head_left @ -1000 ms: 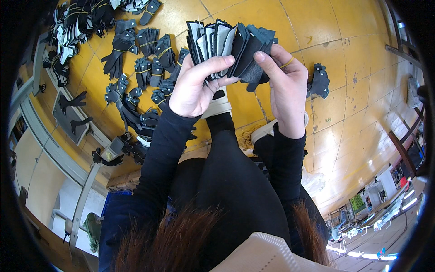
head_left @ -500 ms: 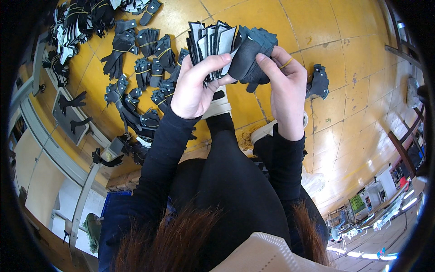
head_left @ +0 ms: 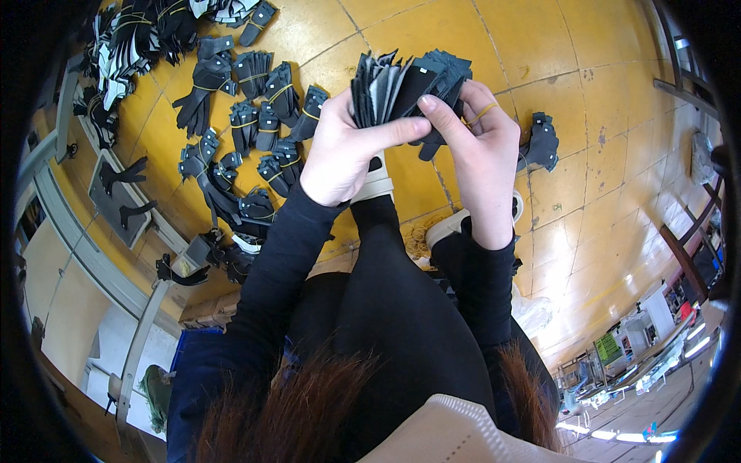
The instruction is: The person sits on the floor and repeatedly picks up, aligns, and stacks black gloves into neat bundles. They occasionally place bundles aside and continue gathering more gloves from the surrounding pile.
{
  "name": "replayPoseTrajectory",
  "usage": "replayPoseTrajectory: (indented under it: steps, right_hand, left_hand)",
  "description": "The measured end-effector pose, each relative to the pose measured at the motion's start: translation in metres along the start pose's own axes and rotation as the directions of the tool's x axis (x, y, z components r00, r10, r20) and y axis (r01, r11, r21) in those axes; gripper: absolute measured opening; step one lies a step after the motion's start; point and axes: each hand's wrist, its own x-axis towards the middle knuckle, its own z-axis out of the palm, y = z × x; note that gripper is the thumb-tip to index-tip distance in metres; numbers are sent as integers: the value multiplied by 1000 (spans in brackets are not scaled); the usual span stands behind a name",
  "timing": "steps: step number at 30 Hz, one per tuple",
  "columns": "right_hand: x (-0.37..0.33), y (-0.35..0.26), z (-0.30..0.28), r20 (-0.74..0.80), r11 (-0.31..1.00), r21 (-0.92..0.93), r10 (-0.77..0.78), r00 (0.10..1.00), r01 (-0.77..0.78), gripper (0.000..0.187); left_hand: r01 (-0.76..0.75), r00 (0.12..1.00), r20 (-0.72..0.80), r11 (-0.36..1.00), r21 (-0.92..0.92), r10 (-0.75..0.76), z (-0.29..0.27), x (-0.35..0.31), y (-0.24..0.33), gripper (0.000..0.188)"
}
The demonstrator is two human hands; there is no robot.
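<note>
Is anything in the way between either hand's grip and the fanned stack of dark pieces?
Nothing visible: the left hand holds the left side of the fanned stack, and the right hand its right side, both directly. A yellow band loops around a right-hand finger without keeping that hand away.

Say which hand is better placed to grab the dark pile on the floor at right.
Right, I'd judge: the right hand looks nearer the dark pile; the left hand is farther across. Both hold dark pieces, though.
</note>
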Motion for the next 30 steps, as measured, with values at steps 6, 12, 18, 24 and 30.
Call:
replayPoseTrajectory:
  steps: [6,12,18,24,30]
  right_hand:
    - [2,2,-7,61,991,107,76,995,-82,23]
    - [4,5,-10,90,994,58,84,992,-90,24]
    - [2,4,-7,-15,995,81,55,998,-53,25]
    - [2,0,-7,-94,994,37,-102,990,105,29]
    - [-6,-7,6,-230,810,-477,-490,841,341,39]
  left_hand:
    - [96,986,-121,981,-166,-117,0,-6,13,28]
    - [79,995,-51,995,-55,-82,-5,-3,6,36]
    - [-52,995,-86,998,-37,48,2,1,2,46]
    - [-98,988,-119,995,-9,96,3,3,-1,43]
    - [-196,964,-119,937,291,238,3,6,-11,32]
